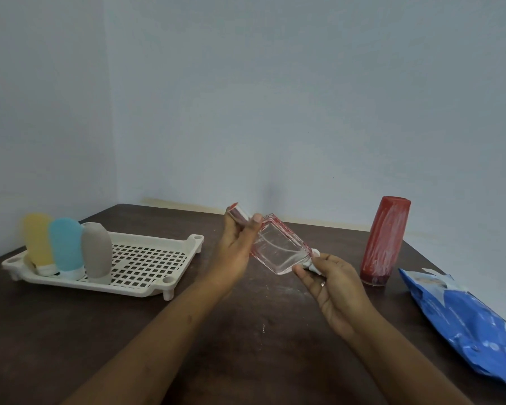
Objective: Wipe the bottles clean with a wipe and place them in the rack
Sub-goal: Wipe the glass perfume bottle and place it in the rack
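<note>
We're mid-wipe on the clear glass bottle (281, 247): left hand (237, 252) grips its cap end, tilted above the table (246, 331), while right hand (330, 285) pinches the wipe (313, 263) against its base. Next it probably goes in the rack (146, 258), then the red bottle (384, 241).

We see two bare arms, the left forearm (158, 331) and the right forearm (392, 355), both uncovered as far as the picture shows them. On one finger of the right hand (330, 290) we notice a small shiny ring (322, 284). The thumb of the left hand (234, 252) has a short, plain nail (257, 218).
</note>
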A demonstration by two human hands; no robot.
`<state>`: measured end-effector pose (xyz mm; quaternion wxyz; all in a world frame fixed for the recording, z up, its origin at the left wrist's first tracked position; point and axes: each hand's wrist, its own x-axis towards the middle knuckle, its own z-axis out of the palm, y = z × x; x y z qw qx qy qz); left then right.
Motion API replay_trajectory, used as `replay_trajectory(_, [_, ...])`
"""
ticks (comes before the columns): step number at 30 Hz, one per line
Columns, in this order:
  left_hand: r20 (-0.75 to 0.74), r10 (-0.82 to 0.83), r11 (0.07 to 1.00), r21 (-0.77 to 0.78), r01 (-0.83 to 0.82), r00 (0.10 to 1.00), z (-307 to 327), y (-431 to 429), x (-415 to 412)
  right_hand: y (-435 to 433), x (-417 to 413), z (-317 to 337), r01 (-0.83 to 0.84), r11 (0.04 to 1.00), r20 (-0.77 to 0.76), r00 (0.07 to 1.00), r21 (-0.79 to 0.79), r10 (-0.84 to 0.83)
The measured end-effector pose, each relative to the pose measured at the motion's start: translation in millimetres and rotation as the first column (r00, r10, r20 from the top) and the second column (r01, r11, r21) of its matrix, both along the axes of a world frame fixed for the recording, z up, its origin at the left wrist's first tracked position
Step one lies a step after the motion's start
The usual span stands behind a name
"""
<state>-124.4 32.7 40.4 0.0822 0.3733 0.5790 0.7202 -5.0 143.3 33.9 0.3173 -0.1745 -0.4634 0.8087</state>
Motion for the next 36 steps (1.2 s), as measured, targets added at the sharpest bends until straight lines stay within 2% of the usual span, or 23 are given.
replay_trajectory(4, [0.077, -0.033, 0.997, 0.078, 0.027, 0.996, -4, 3, 0, 1, -2, -7, 0.046, 0.985, 0.069, 0.996, 0.165, -0.058])
replay_trajectory(7, [0.127, -0.029, 0.995, 0.101, 0.016, 0.992, -9, 6, -2, 0, -2, -13, 0.094, 0.934, 0.109, 0.984, 0.345, -0.139])
replay_trajectory(9, [0.156, -0.003, 0.994, 0.104, -0.014, 0.988, -10, 7, -1, -1, -1, -15, 0.128, 0.841, 0.126, 0.966, 0.525, -0.226])
replay_trajectory(11, [0.144, 0.035, 0.996, 0.077, -0.046, 0.989, -13, 9, 0, -2, 0, -16, 0.131, 0.683, 0.133, 0.938, 0.719, -0.320])
replay_trajectory(13, [0.074, 0.064, 0.998, -0.004, -0.064, 0.995, -17, 11, 3, -4, 1, -17, 0.109, 0.527, 0.114, 0.921, 0.843, -0.373])
replay_trajectory(15, [0.034, 0.078, 0.996, -0.056, -0.076, 0.996, -19, 12, 7, -4, 1, -17, 0.123, 0.471, 0.075, 0.922, 0.873, -0.380])
replay_trajectory(17, [-0.003, 0.078, 0.993, -0.087, -0.078, 0.997, -20, 11, 8, -1, 1, -16, 0.150, 0.464, 0.038, 0.927, 0.873, -0.372])
replay_trajectory(19, [-0.100, 0.060, 0.988, -0.134, -0.073, 0.993, -19, 11, 10, 1, 2, -14, 0.177, 0.438, -0.009, 0.933, 0.881, -0.360])
replay_trajectory(23, [-0.222, 0.003, 0.979, -0.200, -0.048, 0.975, -22, 12, 12, 1, 2, -9, 0.244, 0.492, -0.095, 0.947, 0.836, -0.307])
replay_trajectory(25, [-0.319, 0.001, 0.969, -0.235, -0.081, 0.948, -23, 11, 13, 1, 2, -9, 0.247, 0.510, -0.114, 0.954, 0.824, -0.277])
replay_trajectory(28, [-0.475, 0.039, 0.954, -0.244, -0.174, 0.879, -22, 10, 14, 3, 2, -9, 0.238, 0.469, -0.117, 0.955, 0.851, -0.273])
replay_trajectory(30, [-0.517, 0.047, 0.949, -0.243, -0.200, 0.854, -20, 9, 13, 4, 1, -11, 0.207, 0.442, -0.090, 0.958, 0.873, -0.272])
replay_trajectory(32, [-0.505, 0.003, 0.959, -0.243, -0.146, 0.863, -19, 8, 12, 6, -1, -13, 0.184, 0.371, -0.067, 0.949, 0.910, -0.308])
replay_trajectory(36, [-0.268, -0.108, 0.981, -0.185, 0.059, 0.957, -15, 8, 8, 7, -3, -14, 0.218, 0.270, -0.099, 0.914, 0.938, -0.393])
